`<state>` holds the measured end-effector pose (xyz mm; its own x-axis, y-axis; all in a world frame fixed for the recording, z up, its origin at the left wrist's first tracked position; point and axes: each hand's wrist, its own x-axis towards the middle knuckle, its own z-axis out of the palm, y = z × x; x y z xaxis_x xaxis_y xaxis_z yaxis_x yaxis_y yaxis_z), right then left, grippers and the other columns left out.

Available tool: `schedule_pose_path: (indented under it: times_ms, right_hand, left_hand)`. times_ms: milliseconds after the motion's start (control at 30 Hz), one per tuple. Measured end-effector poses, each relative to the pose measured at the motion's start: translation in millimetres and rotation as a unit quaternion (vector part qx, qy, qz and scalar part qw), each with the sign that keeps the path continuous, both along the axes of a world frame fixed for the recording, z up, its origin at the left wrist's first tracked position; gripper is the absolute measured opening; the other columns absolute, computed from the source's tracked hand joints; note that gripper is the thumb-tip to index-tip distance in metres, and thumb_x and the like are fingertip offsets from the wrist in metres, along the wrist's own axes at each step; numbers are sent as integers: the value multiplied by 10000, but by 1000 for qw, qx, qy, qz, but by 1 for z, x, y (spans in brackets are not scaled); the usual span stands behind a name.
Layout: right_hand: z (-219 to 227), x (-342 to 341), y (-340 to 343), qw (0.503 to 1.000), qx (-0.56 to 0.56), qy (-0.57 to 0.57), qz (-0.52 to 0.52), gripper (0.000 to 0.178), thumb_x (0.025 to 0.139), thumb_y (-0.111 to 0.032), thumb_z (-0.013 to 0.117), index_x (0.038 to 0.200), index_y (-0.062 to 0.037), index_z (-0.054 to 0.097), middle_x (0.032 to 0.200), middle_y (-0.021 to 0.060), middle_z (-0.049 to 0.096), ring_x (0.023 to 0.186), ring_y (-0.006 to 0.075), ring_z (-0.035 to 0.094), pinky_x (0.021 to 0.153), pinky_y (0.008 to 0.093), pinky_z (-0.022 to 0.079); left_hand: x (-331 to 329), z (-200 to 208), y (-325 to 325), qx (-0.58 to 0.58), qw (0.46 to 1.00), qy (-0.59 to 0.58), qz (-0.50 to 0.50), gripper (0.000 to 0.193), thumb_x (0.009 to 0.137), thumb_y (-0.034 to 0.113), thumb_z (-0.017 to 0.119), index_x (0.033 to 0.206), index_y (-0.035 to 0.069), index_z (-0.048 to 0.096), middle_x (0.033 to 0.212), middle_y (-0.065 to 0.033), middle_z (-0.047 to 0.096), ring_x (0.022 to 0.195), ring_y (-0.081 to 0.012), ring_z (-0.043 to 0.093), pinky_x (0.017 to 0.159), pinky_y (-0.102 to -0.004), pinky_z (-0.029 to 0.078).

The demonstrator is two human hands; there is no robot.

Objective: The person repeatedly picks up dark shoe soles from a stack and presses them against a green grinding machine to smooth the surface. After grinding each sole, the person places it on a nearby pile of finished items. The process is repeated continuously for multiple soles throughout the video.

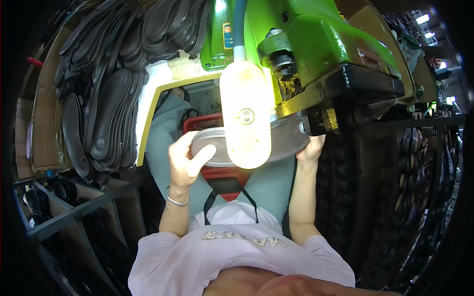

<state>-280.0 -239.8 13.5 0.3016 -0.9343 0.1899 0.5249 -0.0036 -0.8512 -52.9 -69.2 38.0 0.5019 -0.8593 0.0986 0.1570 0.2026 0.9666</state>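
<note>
At the far left, stacked soles (116,116): dark grey, leaning in rows beside a cardboard box (47,113); I'd keep my left elbow clear of them.
Left hand (186,163): thumb lying over the left end of the pale sole (285,143), other fingers mostly hidden round its edge; I read it as a pinch, and a light, level hold should let me steer.
Pale sole: it spans the two hands, its right end close by the dark machine head (313,122); whether they touch, I cannot tell.
Lamp (244,93): glaring across the sole's middle in my view, so I'd judge alignment by the visible edges.
Right hand (312,149): at the sole's right end; fingertips hidden, so I cannot tell how they press. They should avoid the metal.
Green machine (328,39): far right of the hands; I'd offer the edge evenly, without bending the sole.
</note>
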Motion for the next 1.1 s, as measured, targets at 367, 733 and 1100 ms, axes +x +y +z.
schedule_pose_path:
  times_ms: [367,733,1100]
  right_hand:
    - [-4,37,36,993,-59,96,27,448,741,-12,635,1173,18,521,1093,79,586,1014,167,541,928,287,399]
    - [9,37,39,987,-61,138,51,455,764,-8,675,1193,10,524,1114,81,591,1041,165,545,926,287,411]
    - [-41,-64,177,921,261,229,177,407,739,-45,704,1080,97,535,965,155,632,763,187,644,631,289,547]
  left_hand:
    - [15,-40,63,66,978,192,55,245,828,20,654,1050,-44,570,962,-84,641,872,-133,603,820,-259,469]
    - [-30,-16,-25,57,973,-86,-205,283,767,71,710,1021,-27,632,916,-98,686,817,-127,617,763,-288,490]
    - [-81,-31,-41,66,970,-233,-14,118,842,6,635,947,-47,632,777,7,609,667,-17,483,565,-176,375]
